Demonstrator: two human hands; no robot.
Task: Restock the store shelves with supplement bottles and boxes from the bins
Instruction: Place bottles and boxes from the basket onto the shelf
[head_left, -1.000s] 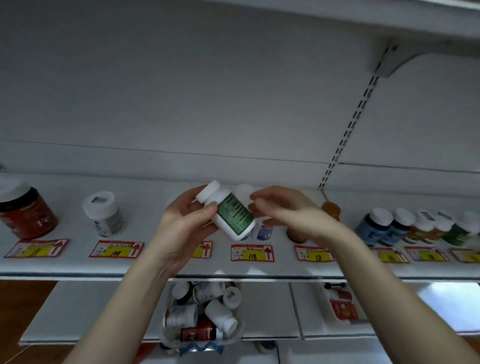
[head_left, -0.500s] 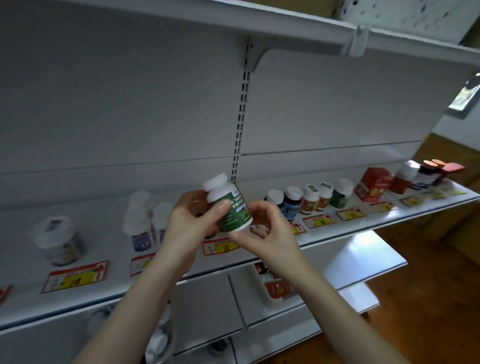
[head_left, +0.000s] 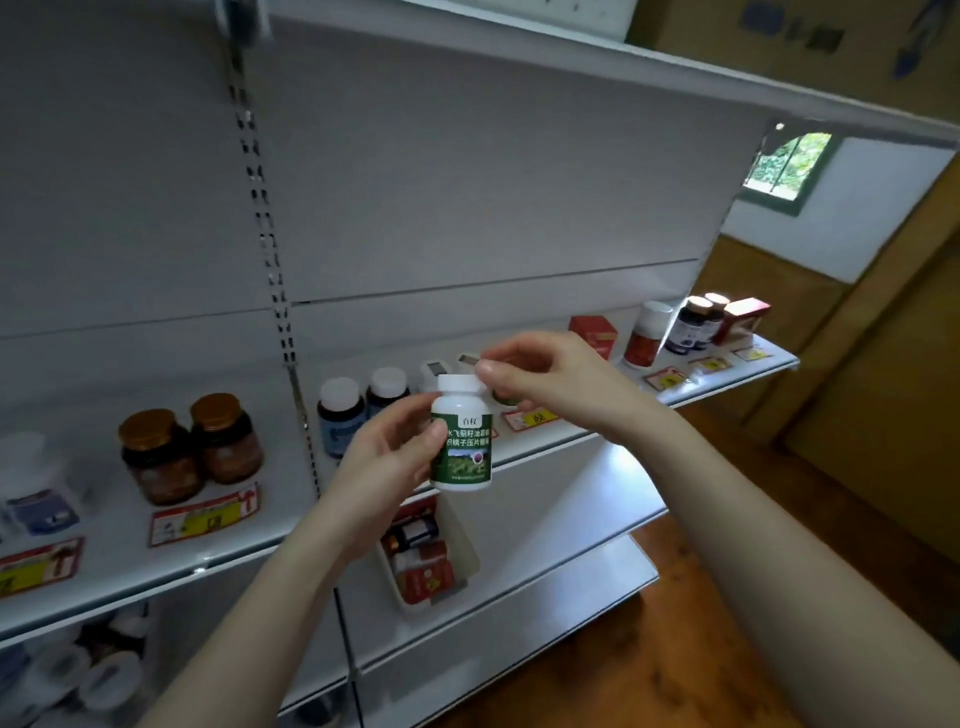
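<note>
Bottle (head_left: 461, 434) is upright in mid-air before the shelf (head_left: 291, 501); my left hand (head_left: 384, 467) grips its body and my right hand (head_left: 540, 382) pinches the cap. I judge it light, rigid plastic with a slick label, so I hold the body rather than the cap.

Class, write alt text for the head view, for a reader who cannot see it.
A person's left hand holds a green-labelled bottle upright before a white shelf while the right hand pinches its cap. On the shelf stand jars, other bottles and red boxes behind price tags.
</note>
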